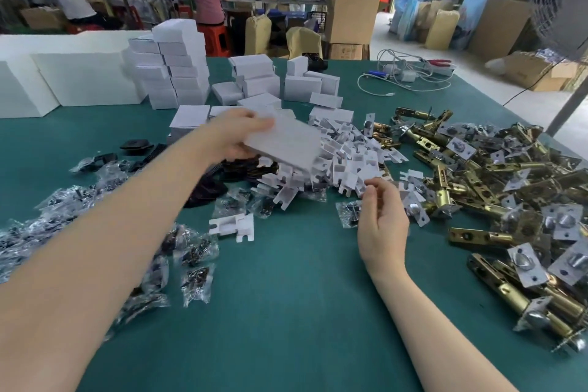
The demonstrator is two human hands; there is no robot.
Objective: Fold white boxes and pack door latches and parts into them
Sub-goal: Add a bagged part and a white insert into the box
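Note:
My left hand point(237, 137) grips a flat white box point(286, 143) by its left edge and holds it tilted above a heap of white cardboard inserts point(350, 156). My right hand point(381, 219) hovers with loosely curled fingers over the near edge of that heap and holds nothing that I can see. Brass door latches point(496, 175) lie piled at the right. Small clear bags of screws point(194, 251) are scattered at the left. One loose white insert point(232, 226) lies on the green table point(286, 312) between my arms.
Folded white boxes point(178, 67) are stacked at the back, with large white cartons point(79, 79) to their left. Black plates point(136, 146) lie beyond the bags. Cables and red pliers point(413, 70) sit at the back right. Two people work at benches behind.

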